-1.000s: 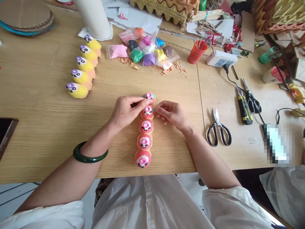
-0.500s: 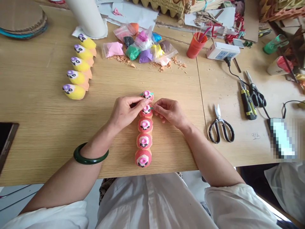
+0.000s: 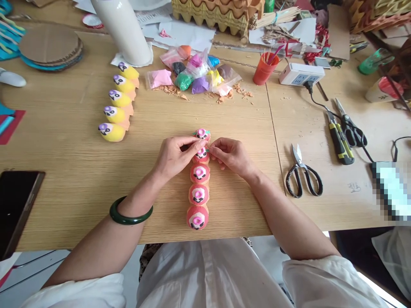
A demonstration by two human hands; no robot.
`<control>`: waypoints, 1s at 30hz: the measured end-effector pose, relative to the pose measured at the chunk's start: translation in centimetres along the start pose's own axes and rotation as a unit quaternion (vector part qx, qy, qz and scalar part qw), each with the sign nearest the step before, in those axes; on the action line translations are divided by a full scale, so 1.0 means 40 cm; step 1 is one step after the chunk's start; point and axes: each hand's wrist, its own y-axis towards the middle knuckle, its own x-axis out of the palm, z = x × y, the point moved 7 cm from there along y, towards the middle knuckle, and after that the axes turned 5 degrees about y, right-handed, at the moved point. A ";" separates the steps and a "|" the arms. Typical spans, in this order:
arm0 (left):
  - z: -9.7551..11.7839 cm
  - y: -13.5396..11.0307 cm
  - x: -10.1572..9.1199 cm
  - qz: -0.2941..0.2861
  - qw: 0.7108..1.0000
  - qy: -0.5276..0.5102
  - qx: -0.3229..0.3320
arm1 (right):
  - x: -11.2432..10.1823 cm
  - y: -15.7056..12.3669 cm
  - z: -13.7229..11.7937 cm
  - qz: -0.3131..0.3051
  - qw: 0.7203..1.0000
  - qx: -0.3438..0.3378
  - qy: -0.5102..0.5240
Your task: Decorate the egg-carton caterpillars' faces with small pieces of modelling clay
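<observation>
A row of red decorated eggs [image 3: 199, 194] with white faces, pink rings and black marks runs down the table in a carton strip. My left hand [image 3: 176, 156] is closed in a pinch over the second egg from the far end, partly covering it; whatever lies between its fingertips is hidden. On that egg's right side, my right hand [image 3: 231, 157] pinches a small green clay piece [image 3: 207, 150] against the face. The farthest egg [image 3: 202, 134] carries green bits on both sides. The nearer three show no green.
Yellow decorated eggs [image 3: 113, 132] stand in a strip at left. Bagged coloured clay [image 3: 200, 84], a red cup [image 3: 266, 68] of sticks and a power strip [image 3: 302, 74] lie behind. Scissors [image 3: 303, 173] and a cutter [image 3: 340, 141] are at right, a dark phone-like device [image 3: 19, 209] at left.
The camera view has shifted, so everything appears a little farther right and lower. Both hands stay pinched at the same egg, with hardly any visible movement.
</observation>
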 end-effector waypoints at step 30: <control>0.004 -0.022 0.002 0.032 0.996 0.000 -0.082 | 0.006 -0.004 0.000 0.021 0.999 -0.045 -0.023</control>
